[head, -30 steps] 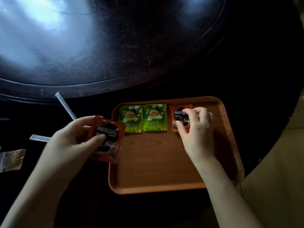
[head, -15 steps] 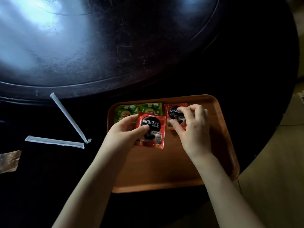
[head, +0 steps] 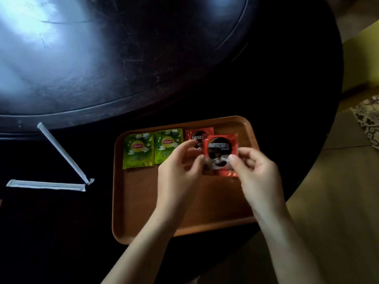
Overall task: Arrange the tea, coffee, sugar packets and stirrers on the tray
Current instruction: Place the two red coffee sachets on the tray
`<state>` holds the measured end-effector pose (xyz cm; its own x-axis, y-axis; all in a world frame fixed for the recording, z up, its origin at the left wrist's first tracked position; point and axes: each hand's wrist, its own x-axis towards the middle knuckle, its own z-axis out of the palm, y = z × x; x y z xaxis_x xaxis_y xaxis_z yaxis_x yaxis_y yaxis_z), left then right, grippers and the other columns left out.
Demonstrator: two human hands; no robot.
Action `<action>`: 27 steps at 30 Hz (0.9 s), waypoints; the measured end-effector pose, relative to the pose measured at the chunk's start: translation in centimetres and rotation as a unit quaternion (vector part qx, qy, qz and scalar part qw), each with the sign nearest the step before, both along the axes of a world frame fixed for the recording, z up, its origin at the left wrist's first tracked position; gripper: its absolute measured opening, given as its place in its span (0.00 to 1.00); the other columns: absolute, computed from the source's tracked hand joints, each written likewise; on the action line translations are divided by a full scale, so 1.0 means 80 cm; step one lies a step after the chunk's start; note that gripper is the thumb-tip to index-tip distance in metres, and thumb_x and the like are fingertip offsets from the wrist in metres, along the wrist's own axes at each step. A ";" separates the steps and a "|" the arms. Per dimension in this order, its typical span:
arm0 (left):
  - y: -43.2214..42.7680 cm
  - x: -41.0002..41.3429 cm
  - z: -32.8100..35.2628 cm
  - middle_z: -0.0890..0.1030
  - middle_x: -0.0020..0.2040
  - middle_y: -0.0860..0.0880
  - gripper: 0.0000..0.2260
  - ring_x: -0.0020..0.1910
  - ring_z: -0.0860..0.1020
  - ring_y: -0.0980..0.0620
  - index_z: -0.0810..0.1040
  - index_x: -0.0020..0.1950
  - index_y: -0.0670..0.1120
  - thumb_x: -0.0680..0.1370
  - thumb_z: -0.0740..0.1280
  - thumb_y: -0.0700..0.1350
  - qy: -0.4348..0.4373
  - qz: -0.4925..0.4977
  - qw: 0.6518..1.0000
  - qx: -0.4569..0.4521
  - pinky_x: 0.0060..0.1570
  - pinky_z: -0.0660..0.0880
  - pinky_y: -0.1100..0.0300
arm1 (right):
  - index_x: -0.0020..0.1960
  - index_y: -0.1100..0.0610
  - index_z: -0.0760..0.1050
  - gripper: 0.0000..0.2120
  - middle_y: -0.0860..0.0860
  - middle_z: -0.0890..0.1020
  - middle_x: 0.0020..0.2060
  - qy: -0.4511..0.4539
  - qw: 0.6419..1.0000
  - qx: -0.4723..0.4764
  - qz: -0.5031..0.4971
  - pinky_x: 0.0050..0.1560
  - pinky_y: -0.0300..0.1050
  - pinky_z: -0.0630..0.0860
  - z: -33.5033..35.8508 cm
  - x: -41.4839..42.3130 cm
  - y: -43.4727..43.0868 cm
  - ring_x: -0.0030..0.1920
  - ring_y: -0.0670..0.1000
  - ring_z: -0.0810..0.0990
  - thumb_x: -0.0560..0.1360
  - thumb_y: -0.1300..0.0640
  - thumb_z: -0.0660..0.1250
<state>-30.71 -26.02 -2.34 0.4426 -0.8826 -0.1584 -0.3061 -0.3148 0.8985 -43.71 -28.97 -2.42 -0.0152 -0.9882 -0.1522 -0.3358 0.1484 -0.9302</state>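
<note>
A brown wooden tray (head: 143, 201) lies at the near edge of the dark round table. Two green Lipton tea packets (head: 138, 150) (head: 168, 145) lie side by side along its far edge. To their right lies a red Nescafe coffee packet (head: 196, 135), partly covered. A second red Nescafe packet (head: 220, 152) is held just above the tray, overlapping the first. My left hand (head: 180, 169) pinches its left edge and my right hand (head: 258, 173) pinches its lower right corner. Two white paper-wrapped stirrers (head: 61, 152) (head: 47, 185) lie on the table left of the tray.
A large dark turntable (head: 123, 58) with glare fills the far part of the table. The table's edge curves down the right side, with tan floor (head: 348, 191) and a patterned rug (head: 369, 117) beyond.
My left hand carried the second Nescafe packet from left of the tray rightward over it. My right hand left the first coffee packet and took hold of the second one.
</note>
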 end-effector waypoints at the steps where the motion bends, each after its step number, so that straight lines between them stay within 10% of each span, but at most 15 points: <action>1: -0.002 -0.006 -0.005 0.85 0.52 0.49 0.15 0.52 0.82 0.53 0.80 0.61 0.44 0.75 0.71 0.38 -0.098 -0.013 0.995 -0.034 0.54 0.76 0.64 | 0.40 0.45 0.73 0.09 0.42 0.79 0.37 0.023 0.999 -0.014 -0.024 0.38 0.35 0.76 -0.002 -0.009 -0.008 0.41 0.44 0.81 0.74 0.59 0.65; 8: -0.036 -0.034 -0.042 0.83 0.57 0.36 0.11 0.60 0.79 0.35 0.84 0.51 0.36 0.70 0.69 0.34 -0.329 -0.122 0.932 -0.090 0.57 0.76 0.44 | 0.52 0.61 0.77 0.08 0.54 0.80 0.41 0.229 0.969 -0.084 -0.030 0.28 0.25 0.67 -0.020 -0.022 -0.054 0.39 0.48 0.76 0.75 0.59 0.64; 14: -0.044 -0.032 -0.056 0.84 0.55 0.36 0.12 0.59 0.80 0.35 0.84 0.51 0.36 0.67 0.74 0.31 -0.370 -0.129 0.916 -0.086 0.55 0.76 0.41 | 0.57 0.62 0.73 0.15 0.60 0.79 0.52 0.393 0.901 -0.186 0.000 0.48 0.49 0.75 -0.028 -0.013 -0.055 0.53 0.60 0.76 0.72 0.59 0.66; 20: -0.047 -0.034 -0.060 0.85 0.55 0.38 0.13 0.59 0.80 0.37 0.85 0.52 0.37 0.69 0.68 0.36 -0.375 -0.123 0.915 -0.088 0.54 0.78 0.45 | 0.57 0.58 0.75 0.16 0.56 0.78 0.53 0.389 0.883 -0.220 0.142 0.55 0.52 0.75 -0.043 -0.014 -0.052 0.55 0.57 0.74 0.70 0.57 0.68; 27: -0.052 -0.037 -0.061 0.84 0.56 0.37 0.13 0.60 0.80 0.36 0.84 0.52 0.36 0.70 0.69 0.37 -0.369 -0.116 0.919 -0.078 0.55 0.78 0.44 | 0.54 0.60 0.76 0.15 0.59 0.78 0.48 0.394 0.891 -0.216 0.067 0.48 0.51 0.76 -0.046 -0.002 -0.056 0.49 0.60 0.76 0.69 0.56 0.70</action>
